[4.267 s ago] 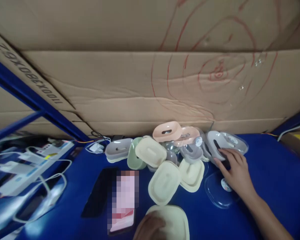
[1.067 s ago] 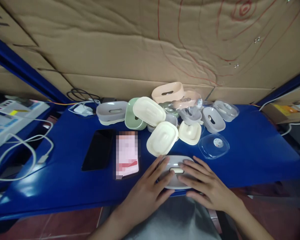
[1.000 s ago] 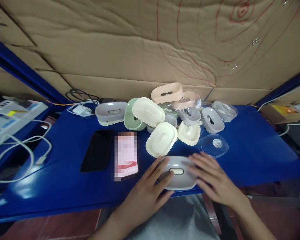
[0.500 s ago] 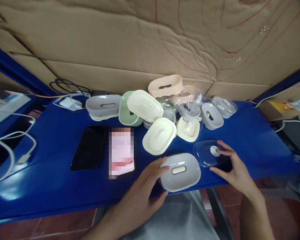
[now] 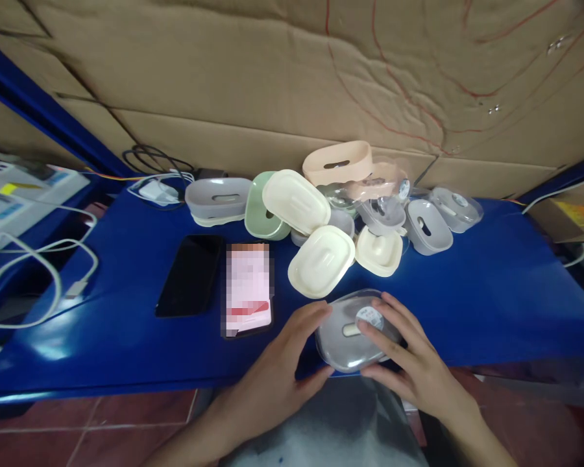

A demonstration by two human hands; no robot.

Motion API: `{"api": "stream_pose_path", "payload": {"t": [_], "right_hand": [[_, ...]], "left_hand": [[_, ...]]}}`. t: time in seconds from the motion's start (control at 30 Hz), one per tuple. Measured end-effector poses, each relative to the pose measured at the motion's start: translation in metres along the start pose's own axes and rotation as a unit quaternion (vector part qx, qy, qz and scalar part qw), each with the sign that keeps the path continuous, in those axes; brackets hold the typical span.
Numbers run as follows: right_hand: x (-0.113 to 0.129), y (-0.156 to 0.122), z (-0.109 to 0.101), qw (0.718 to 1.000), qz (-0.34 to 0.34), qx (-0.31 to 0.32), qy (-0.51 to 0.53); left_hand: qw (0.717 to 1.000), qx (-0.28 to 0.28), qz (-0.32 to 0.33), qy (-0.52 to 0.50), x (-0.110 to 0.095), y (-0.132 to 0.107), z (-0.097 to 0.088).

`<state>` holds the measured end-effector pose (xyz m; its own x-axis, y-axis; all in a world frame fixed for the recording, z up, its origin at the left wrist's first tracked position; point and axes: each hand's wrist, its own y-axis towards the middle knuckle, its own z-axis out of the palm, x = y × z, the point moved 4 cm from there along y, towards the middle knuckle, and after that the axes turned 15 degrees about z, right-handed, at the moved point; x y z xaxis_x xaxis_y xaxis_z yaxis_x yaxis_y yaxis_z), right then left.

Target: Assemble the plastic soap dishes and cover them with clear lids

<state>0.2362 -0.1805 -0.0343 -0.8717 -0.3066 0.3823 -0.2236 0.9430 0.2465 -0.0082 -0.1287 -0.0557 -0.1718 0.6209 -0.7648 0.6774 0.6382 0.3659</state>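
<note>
At the table's front edge lies a grey soap box (image 5: 331,340), its pale centre bar showing through a slot. A clear plastic lid (image 5: 353,357) with a round white sticker (image 5: 370,318) now covers it; whether it is fully seated I cannot tell. My left hand (image 5: 285,353) grips the box's left end, thumb at the near side and fingers at the far side. On the lid's right part rest the fingers of my right hand (image 5: 413,357), its thumb at the near rim.
Behind are cream trays (image 5: 321,261), a green box (image 5: 263,217), a peach box (image 5: 338,162), and several grey boxes (image 5: 428,227) with clear lids. Two phones (image 5: 189,275) lie to the left. White cables (image 5: 53,272) curl at the blue table's (image 5: 107,337) left side; cardboard (image 5: 224,78) stands behind.
My right hand has brought the clear lid leftward from the table onto the grey soap box. My left hand still holds the box's left end. The view has shifted slightly.
</note>
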Motion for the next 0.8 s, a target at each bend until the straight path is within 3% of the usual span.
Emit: {"api": "stream_pose_path", "payload": {"t": [0.13, 0.37, 0.57, 0.7, 0.8], "right_hand": [[0.003, -0.007, 0.003, 0.999, 0.004, -0.026, -0.037], [0.001, -0.024, 0.013, 0.991, 0.017, -0.130, -0.038], [-0.002, -0.028, 0.014, 0.994, 0.003, -0.090, -0.057], [0.000, -0.028, 0.014, 0.990, 0.007, -0.121, -0.067], [-0.003, -0.028, 0.013, 0.992, 0.001, -0.111, -0.060]], "left_hand": [[1.000, 0.010, -0.007, -0.001, -0.001, 0.003, -0.002], [0.999, 0.047, 0.007, 0.021, -0.001, 0.000, 0.005], [0.998, 0.045, -0.004, 0.048, -0.004, 0.003, 0.007], [0.997, 0.043, 0.002, 0.057, -0.005, 0.006, 0.005], [0.996, 0.051, 0.015, 0.071, -0.007, 0.004, 0.003]]}}
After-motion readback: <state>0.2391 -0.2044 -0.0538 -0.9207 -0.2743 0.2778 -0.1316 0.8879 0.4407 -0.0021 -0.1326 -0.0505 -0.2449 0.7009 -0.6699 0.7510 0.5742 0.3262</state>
